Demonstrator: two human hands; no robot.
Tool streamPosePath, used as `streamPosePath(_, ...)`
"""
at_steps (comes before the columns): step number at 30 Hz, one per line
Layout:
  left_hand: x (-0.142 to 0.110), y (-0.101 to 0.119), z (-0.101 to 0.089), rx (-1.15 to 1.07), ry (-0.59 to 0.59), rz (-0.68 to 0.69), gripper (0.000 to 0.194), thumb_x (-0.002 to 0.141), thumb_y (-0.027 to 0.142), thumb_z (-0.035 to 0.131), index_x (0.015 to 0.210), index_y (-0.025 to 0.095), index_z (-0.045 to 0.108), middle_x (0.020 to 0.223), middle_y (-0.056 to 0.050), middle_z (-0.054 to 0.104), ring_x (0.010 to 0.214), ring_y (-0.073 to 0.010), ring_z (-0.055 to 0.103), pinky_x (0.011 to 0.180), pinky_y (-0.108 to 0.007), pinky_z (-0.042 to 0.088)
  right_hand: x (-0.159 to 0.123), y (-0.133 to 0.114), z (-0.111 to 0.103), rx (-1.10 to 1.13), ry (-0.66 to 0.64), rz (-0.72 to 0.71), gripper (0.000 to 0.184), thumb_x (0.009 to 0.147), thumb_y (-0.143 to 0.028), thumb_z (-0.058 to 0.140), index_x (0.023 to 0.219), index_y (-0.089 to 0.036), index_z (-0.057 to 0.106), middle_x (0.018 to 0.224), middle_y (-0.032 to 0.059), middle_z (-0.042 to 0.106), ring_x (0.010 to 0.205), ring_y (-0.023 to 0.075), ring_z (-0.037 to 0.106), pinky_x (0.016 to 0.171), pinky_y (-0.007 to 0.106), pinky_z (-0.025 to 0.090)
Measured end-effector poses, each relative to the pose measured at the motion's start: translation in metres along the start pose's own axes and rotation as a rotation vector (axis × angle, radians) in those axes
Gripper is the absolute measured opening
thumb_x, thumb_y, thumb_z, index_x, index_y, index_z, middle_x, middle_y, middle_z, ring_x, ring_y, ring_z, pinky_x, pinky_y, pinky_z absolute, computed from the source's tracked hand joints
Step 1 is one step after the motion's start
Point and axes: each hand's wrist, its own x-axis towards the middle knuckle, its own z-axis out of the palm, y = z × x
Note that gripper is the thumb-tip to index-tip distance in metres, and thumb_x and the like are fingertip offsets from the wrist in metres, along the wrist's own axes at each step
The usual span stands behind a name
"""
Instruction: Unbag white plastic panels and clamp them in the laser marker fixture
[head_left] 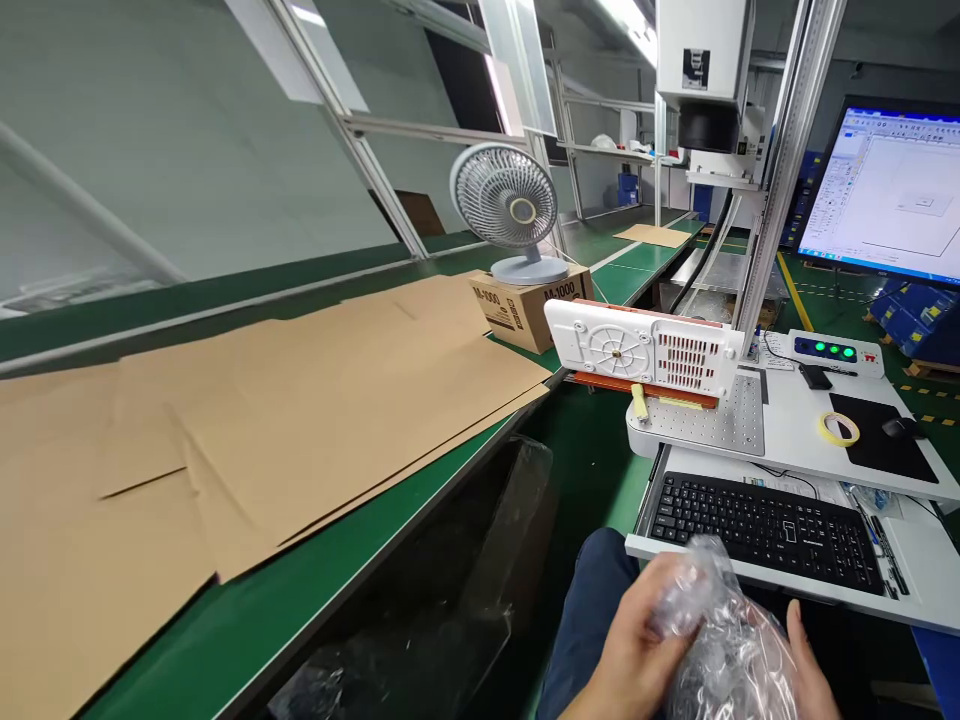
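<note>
My left hand (637, 640) is closed around a crumpled clear plastic bag (724, 640) at the bottom right, above my lap. My right hand (814, 665) holds the same bag from the right side, its thumb and palm pressed against the plastic. What is inside the bag is too blurred to make out. Just beyond the hands lies a black keyboard (765, 520) on a white pull-out tray.
A white vented plastic panel (645, 350) stands on the white machine table (795, 435), under a laser head (705, 90). Also there: tape roll (838, 428), mouse (900, 427), monitor (889, 190). Cardboard sheets (262, 420) cover the green conveyor at left; a fan (510, 205) sits on a box (525, 305).
</note>
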Motion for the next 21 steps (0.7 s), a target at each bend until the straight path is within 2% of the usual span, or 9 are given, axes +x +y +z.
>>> streamPosePath(2,-0.004,-0.020,-0.003,0.240,-0.287,0.244,0.045,0.096,0.032,0.075,0.140,0.026,0.075,0.142,-0.018,0.072,0.136,-0.0393,0.067,0.124,-0.059,0.049,-0.001,-0.001,-0.004,0.051,-0.009,0.016,0.104,0.090,-0.106,0.044,0.133,-0.019,0.080,0.129,0.0208,0.076,0.137,0.0448,0.065,0.111,0.061,0.057)
streamPosePath(3,-0.006,-0.032,-0.002,0.339,-0.392,0.329,0.048,0.096,0.031,0.074,0.144,0.027,0.072,0.147,-0.018,0.069,0.144,-0.0405,0.061,0.129,-0.063,0.043,-0.002,0.000,-0.006,0.057,-0.006,-0.008,0.102,0.088,-0.106,0.050,0.134,-0.020,0.079,0.134,0.0204,0.074,0.139,0.0453,0.063,0.114,0.062,0.055)
streamPosePath(5,-0.012,-0.059,0.006,0.506,-0.524,0.407,0.052,0.097,0.036,0.076,0.148,0.030,0.069,0.153,-0.018,0.066,0.157,-0.0448,0.048,0.132,-0.068,0.034,-0.002,0.003,-0.006,0.044,0.011,-0.074,0.095,0.082,-0.099,0.073,0.138,-0.023,0.077,0.143,0.0190,0.070,0.145,0.0456,0.058,0.119,0.061,0.051)
streamPosePath(7,-0.020,-0.082,0.017,0.622,-0.581,0.410,0.048,0.100,0.042,0.076,0.146,0.032,0.071,0.155,-0.017,0.065,0.165,-0.0485,0.036,0.133,-0.073,0.029,-0.002,0.006,-0.003,0.009,0.036,-0.118,0.090,0.075,-0.082,0.094,0.141,-0.024,0.075,0.148,0.0183,0.068,0.147,0.0451,0.056,0.123,0.060,0.047)
streamPosePath(10,-0.028,-0.090,0.026,0.619,-0.612,0.337,0.052,0.101,0.050,0.075,0.149,0.032,0.070,0.161,-0.015,0.063,0.169,-0.0492,0.026,0.136,-0.075,0.019,-0.003,0.008,0.005,-0.012,0.083,-0.108,0.086,0.073,-0.068,0.103,0.140,-0.023,0.074,0.142,0.0183,0.070,0.141,0.0445,0.061,0.122,0.060,0.049)
streamPosePath(13,-0.024,-0.066,0.018,0.452,-0.651,0.246,0.067,0.095,0.063,0.080,0.151,0.029,0.070,0.174,-0.014,0.051,0.172,-0.0493,0.015,0.139,-0.071,0.010,-0.005,0.004,0.012,0.028,0.130,-0.096,0.084,0.075,-0.068,0.102,0.139,-0.023,0.073,0.137,0.0175,0.073,0.136,0.0436,0.066,0.118,0.059,0.053)
streamPosePath(15,-0.018,-0.046,0.008,0.326,-0.650,0.245,0.070,0.093,0.067,0.080,0.149,0.026,0.072,0.178,-0.015,0.043,0.173,-0.0503,0.010,0.138,-0.072,0.008,-0.008,0.001,0.016,0.036,0.140,-0.115,0.082,0.076,-0.066,0.103,0.139,-0.024,0.073,0.142,0.0167,0.072,0.137,0.0419,0.065,0.118,0.055,0.053)
streamPosePath(18,-0.014,-0.029,0.001,0.191,-0.573,0.258,0.060,0.097,0.064,0.077,0.141,0.023,0.076,0.177,-0.018,0.044,0.173,-0.0492,0.009,0.137,-0.073,0.010,-0.008,-0.003,0.018,0.005,0.131,-0.134,0.080,0.077,-0.067,0.101,0.139,-0.026,0.072,0.145,0.0158,0.071,0.135,0.0404,0.066,0.116,0.052,0.054)
streamPosePath(21,-0.019,-0.026,0.002,0.049,-0.403,0.202,0.038,0.104,0.055,0.070,0.116,0.020,0.076,0.171,-0.020,0.050,0.171,-0.0463,0.024,0.137,-0.068,0.021,-0.004,-0.001,0.014,-0.054,0.149,-0.157,0.081,0.076,-0.068,0.101,0.138,-0.024,0.072,0.138,0.0163,0.073,0.128,0.0408,0.070,0.113,0.053,0.056)
